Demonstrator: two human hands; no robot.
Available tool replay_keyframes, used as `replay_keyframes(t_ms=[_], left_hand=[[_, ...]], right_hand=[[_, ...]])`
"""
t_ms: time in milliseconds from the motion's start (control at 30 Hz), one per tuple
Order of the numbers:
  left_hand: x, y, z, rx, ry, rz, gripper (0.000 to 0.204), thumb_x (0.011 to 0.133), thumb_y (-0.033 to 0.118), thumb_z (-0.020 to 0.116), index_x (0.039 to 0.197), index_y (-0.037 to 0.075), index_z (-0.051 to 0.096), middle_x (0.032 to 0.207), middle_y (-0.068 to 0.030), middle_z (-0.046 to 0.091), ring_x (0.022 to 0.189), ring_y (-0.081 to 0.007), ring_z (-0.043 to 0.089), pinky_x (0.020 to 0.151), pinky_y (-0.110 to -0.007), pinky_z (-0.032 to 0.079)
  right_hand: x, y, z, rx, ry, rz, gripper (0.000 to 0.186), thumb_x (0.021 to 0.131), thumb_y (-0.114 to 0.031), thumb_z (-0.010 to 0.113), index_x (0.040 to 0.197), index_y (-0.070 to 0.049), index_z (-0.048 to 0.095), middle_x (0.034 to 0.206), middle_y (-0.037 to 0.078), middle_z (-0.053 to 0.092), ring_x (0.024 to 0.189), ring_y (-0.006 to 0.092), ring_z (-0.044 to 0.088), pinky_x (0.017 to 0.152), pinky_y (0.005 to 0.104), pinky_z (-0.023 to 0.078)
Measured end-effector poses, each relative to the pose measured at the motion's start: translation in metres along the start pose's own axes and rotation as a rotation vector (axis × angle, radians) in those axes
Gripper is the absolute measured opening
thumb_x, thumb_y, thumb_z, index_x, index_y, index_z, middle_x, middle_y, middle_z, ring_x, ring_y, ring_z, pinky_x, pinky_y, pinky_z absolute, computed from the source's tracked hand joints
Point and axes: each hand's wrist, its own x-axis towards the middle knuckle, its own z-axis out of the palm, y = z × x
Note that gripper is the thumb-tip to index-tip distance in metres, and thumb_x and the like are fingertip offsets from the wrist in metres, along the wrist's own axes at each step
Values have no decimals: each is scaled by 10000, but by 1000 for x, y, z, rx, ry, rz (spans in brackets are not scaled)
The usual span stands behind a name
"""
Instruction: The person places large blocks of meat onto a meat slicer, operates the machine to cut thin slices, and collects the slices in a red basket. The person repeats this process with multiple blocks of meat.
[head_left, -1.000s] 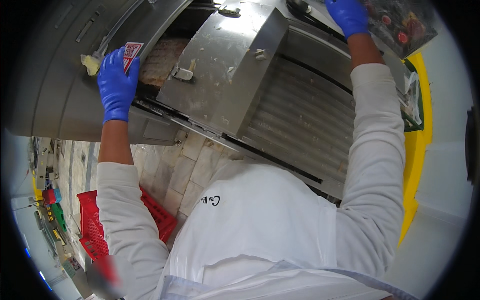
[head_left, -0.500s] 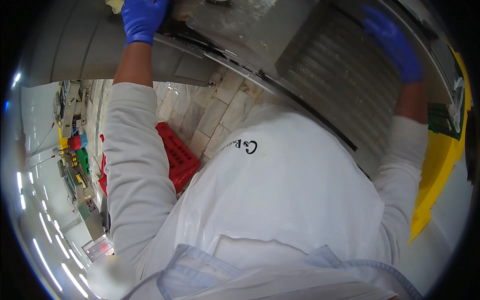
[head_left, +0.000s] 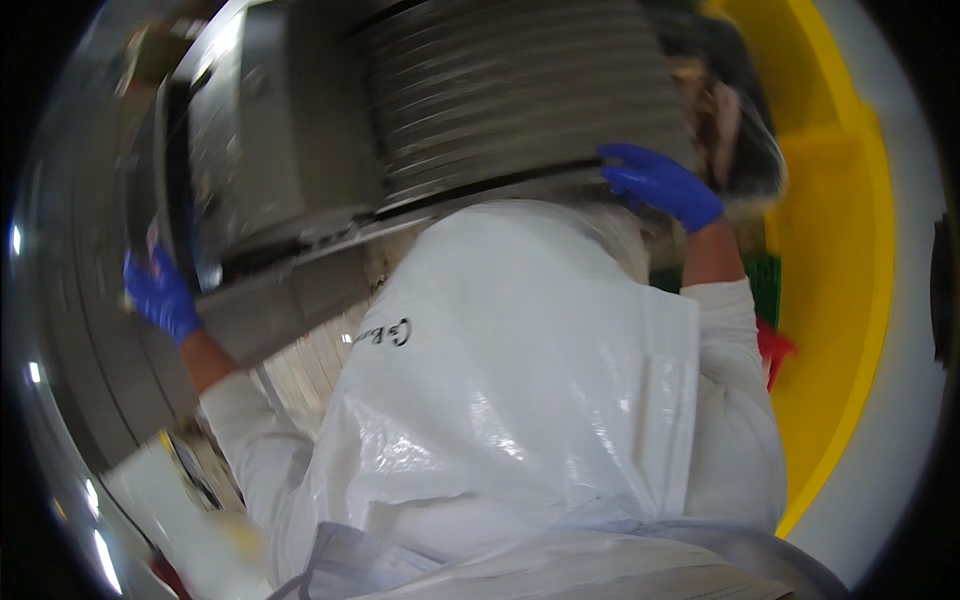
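Our left hand (head_left: 160, 296) curls on the steel machine (head_left: 300, 170) by its left edge, our right hand (head_left: 660, 183) lies flat below the ribbed panel (head_left: 520, 90); we'd keep both steady.

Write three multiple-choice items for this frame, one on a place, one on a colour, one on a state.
1. Where is the right hand?
A. On the near edge of the ribbed grey metal machine cover
B. In the yellow bin
C. On the apron

2. What colour are the gloves on both hands?
A. White
B. Blue
C. Green

3. How does the left hand stand?
A. Hanging free at the person's side
B. Raised against the left side of the steel machine housing
C. Resting on the floor

Answers: 1 A, its fingers lie along the cover's edge. 2 B, both gloves show blue. 3 B, the forearm reaches up to the housing; its grip is too blurred to judge.
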Motion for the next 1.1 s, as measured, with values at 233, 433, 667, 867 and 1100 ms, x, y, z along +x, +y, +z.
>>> replay_keyframes(t_ms=[233, 433, 667, 867, 1100], left_hand=[[31, 94, -6, -498, 271, 194, 580, 963, 335, 724, 1389, -23, 562, 1365, -229, 599, 1253, -409, 577, 1084, -491, 447], [-8, 212, -23, -924, 166, 545, 583, 986, 334, 670, 1403, -49, 535, 1438, -241, 558, 1341, -423, 531, 1129, -522, 411], [-65, 241, -36, -1408, 46, 858, 565, 986, 278, 640, 1430, -50, 522, 1469, -246, 541, 1392, -444, 487, 1158, -555, 380], [-95, 251, -23, -1664, -265, 790, 529, 1017, 236, 604, 1447, -59, 515, 1486, -237, 534, 1396, -406, 492, 1175, -520, 365], [-131, 264, -20, -1732, -465, 773, 509, 1012, 193, 624, 1443, -56, 522, 1481, -219, 545, 1386, -381, 502, 1167, -497, 373]], right_hand=[[-80, 107, 42, -548, 611, 367, 621, 965, -502, 568, 1445, -107, 566, 1431, 180, 606, 1301, 402, 573, 1091, 481, 459], [-156, 304, 185, -49, 530, 627, 573, 976, -440, 618, 1421, -82, 577, 1262, 168, 686, 995, 271, 711, 789, 438, 602], [-227, 342, 399, 540, 465, 847, 350, 978, -387, 624, 1085, -57, 675, 900, 111, 721, 714, 239, 708, 627, 391, 574], [-287, 361, 539, 675, 528, 988, 367, 996, -427, 569, 1009, -79, 684, 842, 101, 716, 659, 215, 683, 584, 409, 535], [-320, 414, 560, 100, 684, 617, 287, 960, -322, 573, 910, -65, 688, 854, 143, 711, 741, 306, 681, 663, 451, 529]])
